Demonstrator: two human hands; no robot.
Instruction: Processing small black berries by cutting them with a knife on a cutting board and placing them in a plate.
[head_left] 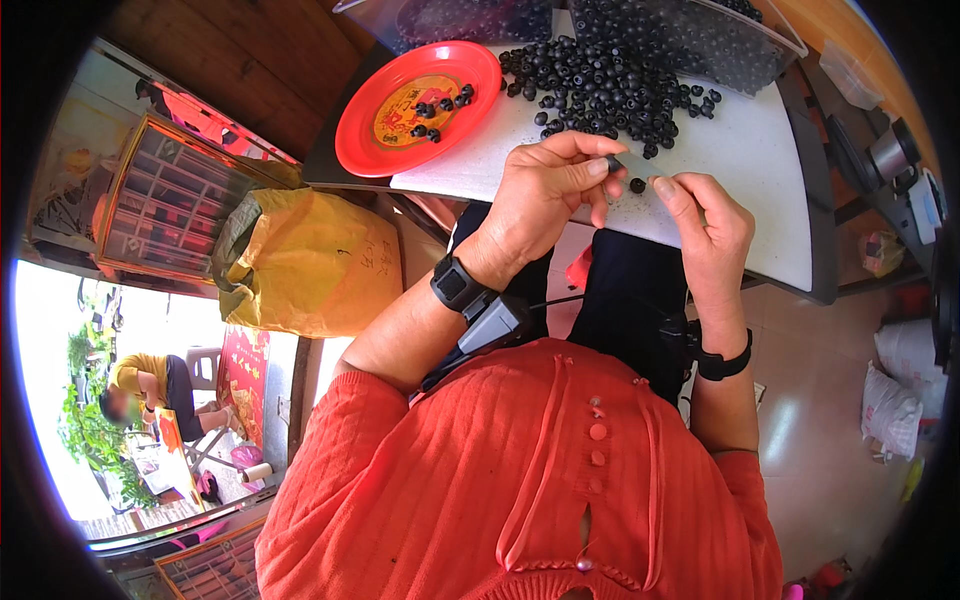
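My left hand (535,195) is over the near edge of the white board (760,190), with thumb and forefinger closed on a small black bead (614,162). Facing it, my right hand (708,222) has thumb and forefinger pressed together; whatever they hold is too small to make out. Between the two hands is another dark round bead (637,185); I cannot tell whether it hangs or lies on the board. Just beyond my fingers spreads a large heap of black beads (600,85). A red plate (358,130) to the left carries several beads.
Clear plastic bins (745,75) of black beads stand behind the heap. A big yellow sack (320,265) sits left of the table. White sacks (890,410) lie on the floor at right. Through the doorway at left, another person (150,385) bends over a small table.
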